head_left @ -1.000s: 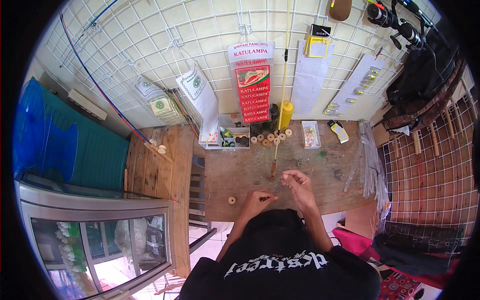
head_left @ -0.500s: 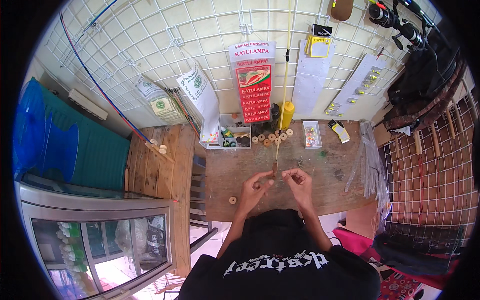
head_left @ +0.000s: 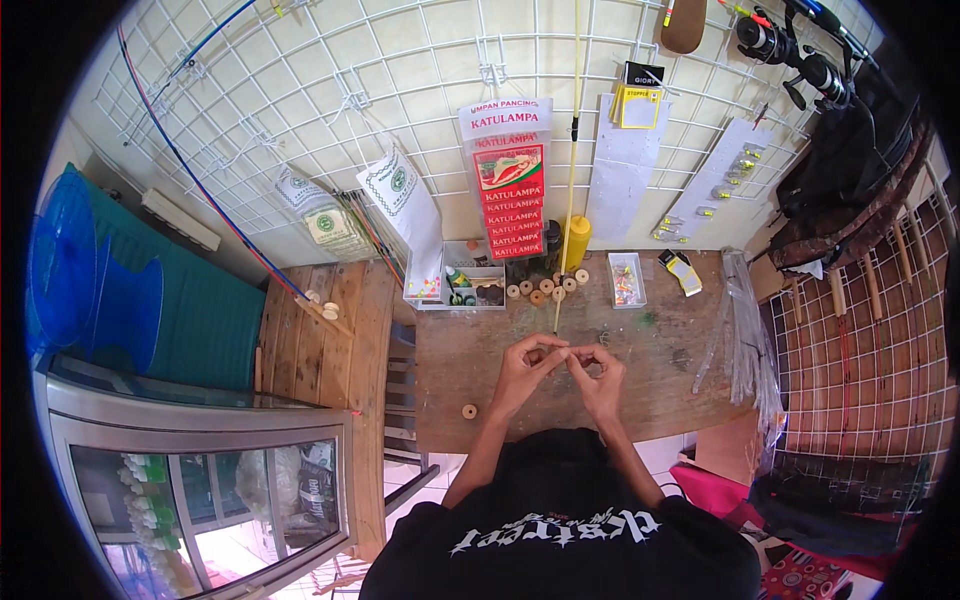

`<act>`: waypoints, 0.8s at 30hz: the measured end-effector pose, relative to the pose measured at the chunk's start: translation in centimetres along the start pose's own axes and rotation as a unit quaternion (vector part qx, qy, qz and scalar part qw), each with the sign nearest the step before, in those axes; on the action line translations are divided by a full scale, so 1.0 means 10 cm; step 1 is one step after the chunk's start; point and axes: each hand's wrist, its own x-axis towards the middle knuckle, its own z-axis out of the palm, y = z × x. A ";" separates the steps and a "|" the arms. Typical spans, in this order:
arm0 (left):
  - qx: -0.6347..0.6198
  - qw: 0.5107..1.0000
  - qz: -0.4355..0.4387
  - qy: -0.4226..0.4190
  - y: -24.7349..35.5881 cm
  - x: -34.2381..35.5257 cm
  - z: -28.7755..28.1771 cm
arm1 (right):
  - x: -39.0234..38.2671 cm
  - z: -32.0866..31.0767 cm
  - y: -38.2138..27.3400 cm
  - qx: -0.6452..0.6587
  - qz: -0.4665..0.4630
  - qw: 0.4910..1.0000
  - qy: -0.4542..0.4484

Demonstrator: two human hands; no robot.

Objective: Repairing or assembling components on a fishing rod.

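Observation:
My left hand (head_left: 525, 370) and my right hand (head_left: 597, 375) meet at the fingertips over the worktable (head_left: 650, 375), just below the lower end of a thin yellow rod (head_left: 559, 315) that stands up against the wall grid. Both hands are pinched; whatever lies between the fingertips is too small or hidden to make out. A lone wooden disc (head_left: 469, 411) lies to the lower left. Several similar discs (head_left: 537, 297) sit at the back beside a yellow bottle (head_left: 577, 240), and a small coil (head_left: 603, 338) lies just beyond my right hand.
A compartment box (head_left: 460, 300) and white tray (head_left: 627, 280) stand at the back. Plastic strips (head_left: 745, 350) lie along the right edge. A glass display case (head_left: 200, 425) and wooden bench (head_left: 310, 360) are on the left; red-and-white packets (head_left: 512, 220) hang ahead.
My left hand has risen and moved right until its fingertips meet those of my right hand, which stays nearly in place. The scene has shifted slightly downward in the picture.

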 end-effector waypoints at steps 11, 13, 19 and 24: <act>-0.002 0.992 0.042 0.123 0.10 0.25 -0.01 | 0.05 -0.02 -0.05 -0.024 -0.052 0.998 0.040; 0.015 0.989 0.064 0.135 0.05 0.40 -0.04 | 0.04 -0.04 0.04 -0.009 -0.042 0.998 0.043; 0.043 0.980 0.121 0.154 0.04 0.64 -0.02 | 0.02 -0.08 0.22 0.038 -0.003 0.998 0.044; 0.046 0.976 0.135 0.161 0.09 0.65 0.05 | 0.00 -0.10 0.22 0.030 0.012 0.999 0.040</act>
